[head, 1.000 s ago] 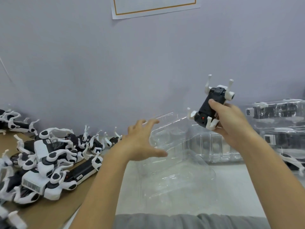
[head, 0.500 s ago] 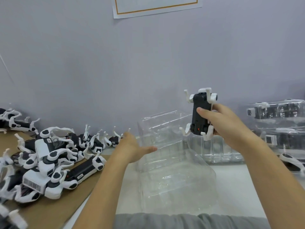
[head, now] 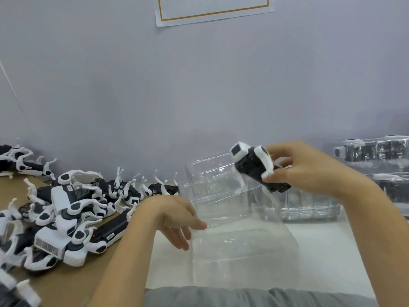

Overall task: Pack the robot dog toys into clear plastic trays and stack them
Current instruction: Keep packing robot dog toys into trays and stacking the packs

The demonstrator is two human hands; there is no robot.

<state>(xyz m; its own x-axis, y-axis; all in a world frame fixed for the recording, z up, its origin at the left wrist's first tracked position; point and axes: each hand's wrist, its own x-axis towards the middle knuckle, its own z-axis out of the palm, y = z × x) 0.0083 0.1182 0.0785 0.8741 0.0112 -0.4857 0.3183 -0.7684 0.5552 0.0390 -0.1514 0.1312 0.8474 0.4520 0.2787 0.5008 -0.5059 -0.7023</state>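
White tabletop (head: 332, 251); right hand (head: 309, 167) holds black-and-white robot dog toy (head: 254, 167).

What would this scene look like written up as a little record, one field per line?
Setting: white table against a pale wall
Right hand: grips one robot dog toy in the air above the open tray
Left hand: fingers straight, touching the left side of the clear plastic tray
Unpacked toys: pile of robot dogs on brown cardboard, left
Packed trays: stack at far right
Wall: a paper sheet with an orange border
Stage: toy not yet in tray
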